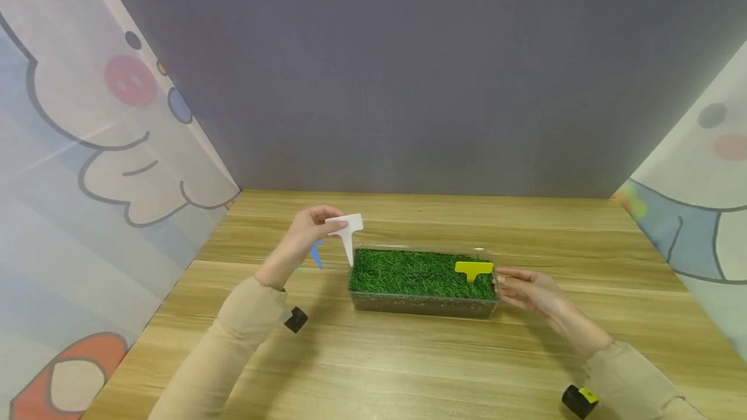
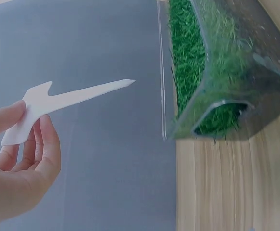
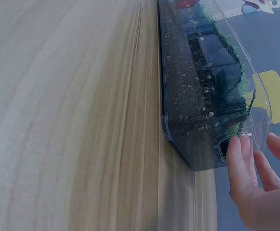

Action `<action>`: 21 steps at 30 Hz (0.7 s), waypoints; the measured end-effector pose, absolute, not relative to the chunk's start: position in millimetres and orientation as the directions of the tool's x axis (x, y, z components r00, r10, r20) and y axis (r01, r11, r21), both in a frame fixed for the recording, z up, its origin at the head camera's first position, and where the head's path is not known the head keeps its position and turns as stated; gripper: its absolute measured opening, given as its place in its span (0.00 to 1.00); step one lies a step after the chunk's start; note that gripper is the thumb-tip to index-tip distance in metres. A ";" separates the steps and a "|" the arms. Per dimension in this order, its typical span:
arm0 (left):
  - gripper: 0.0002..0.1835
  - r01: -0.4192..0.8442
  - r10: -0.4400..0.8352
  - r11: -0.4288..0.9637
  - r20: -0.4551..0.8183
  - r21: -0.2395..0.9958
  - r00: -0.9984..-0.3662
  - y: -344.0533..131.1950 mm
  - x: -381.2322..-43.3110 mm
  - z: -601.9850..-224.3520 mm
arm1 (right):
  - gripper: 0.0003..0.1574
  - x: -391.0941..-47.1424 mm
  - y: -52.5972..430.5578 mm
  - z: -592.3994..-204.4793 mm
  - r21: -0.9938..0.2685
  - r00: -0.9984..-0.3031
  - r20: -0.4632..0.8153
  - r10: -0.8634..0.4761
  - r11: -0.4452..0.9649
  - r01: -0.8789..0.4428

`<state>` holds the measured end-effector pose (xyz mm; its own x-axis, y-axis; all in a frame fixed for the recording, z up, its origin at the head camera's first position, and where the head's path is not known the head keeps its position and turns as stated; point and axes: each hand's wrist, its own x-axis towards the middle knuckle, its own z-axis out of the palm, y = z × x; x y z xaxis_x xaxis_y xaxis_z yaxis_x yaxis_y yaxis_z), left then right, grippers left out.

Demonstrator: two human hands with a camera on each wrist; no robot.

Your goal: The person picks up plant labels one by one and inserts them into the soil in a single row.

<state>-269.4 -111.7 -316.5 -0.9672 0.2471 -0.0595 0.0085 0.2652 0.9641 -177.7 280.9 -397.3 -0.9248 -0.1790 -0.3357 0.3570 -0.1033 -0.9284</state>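
A white T-shaped plant label [image 1: 350,224] is pinched by its broad head between the thumb and fingers of my left hand [image 1: 310,229]. Its pointed stem [image 2: 96,94] hangs down by the left end of a clear plastic box [image 1: 423,306] holding dark soil and green artificial-looking grass [image 1: 408,271]. A yellow T-shaped label [image 1: 474,268] stands in the grass near the right end. There my right hand [image 1: 533,293] touches the box's end wall, its fingers [image 3: 240,168] fairly straight beside a handle cut-out. Behind my left wrist lies a blue label [image 1: 316,255], partly hidden.
The box stands on a wood-grain table [image 1: 408,368]. A grey panel [image 1: 408,76] rises behind it, and cartoon-printed curtains [image 1: 117,167] hang at both sides. A black wrist device [image 1: 296,319] shows at my left sleeve, another [image 1: 580,402] at my right.
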 end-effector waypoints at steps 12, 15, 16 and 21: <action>0.12 0.065 0.340 0.249 -0.024 0.966 -0.940 -77.1 -269.0 -313.8 | 0.26 -178.0 281.7 -398.7 -0.928 -0.924 -0.331 -0.189 -0.112 0.356; 0.11 0.074 0.365 0.230 -0.016 0.970 -0.931 -66.6 -269.3 -314.4 | 0.23 -178.1 281.9 -398.7 -0.927 -0.924 -0.332 -0.191 -0.119 0.357; 0.11 0.075 0.374 0.217 -0.012 0.973 -0.927 -63.2 -269.6 -314.8 | 0.21 -178.2 282.0 -398.6 -0.925 -0.924 -0.332 -0.192 -0.124 0.358; 0.11 0.085 0.401 0.214 -0.008 0.973 -0.916 -48.1 -268.3 -314.9 | 0.14 -178.5 282.1 -398.3 -0.920 -0.921 -0.338 -0.193 -0.140 0.367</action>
